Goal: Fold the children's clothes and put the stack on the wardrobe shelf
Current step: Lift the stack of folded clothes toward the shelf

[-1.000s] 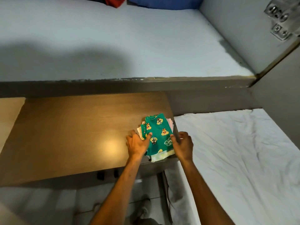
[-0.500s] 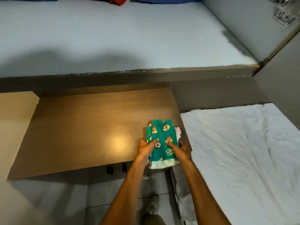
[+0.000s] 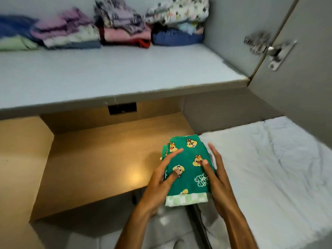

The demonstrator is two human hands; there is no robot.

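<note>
Head view: your left hand [image 3: 164,178] and right hand [image 3: 216,174] clamp the folded green chipmunk-print stack [image 3: 188,169] between them, lifted clear of the wooden surface [image 3: 100,159]. Keep both thumbs pressing on top, stay level, and aim for the bare wardrobe shelf [image 3: 125,72] ahead, above your hands.

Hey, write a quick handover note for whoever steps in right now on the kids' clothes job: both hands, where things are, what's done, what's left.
Left hand: clasping the left side of the folded green stack, thumb on top.
Right hand: clasping the right side, fingers extended, thumb on top.
Stack: held between both hands near the right end of the wooden desk, beside the bed; whether it clears the desk is unclear.
Wardrobe shelf: directly ahead, folded piles along its back, bare space in front.
Done: folding, stack gathered.
Left: carry the stack forward and set it on the shelf's free front area.
</note>
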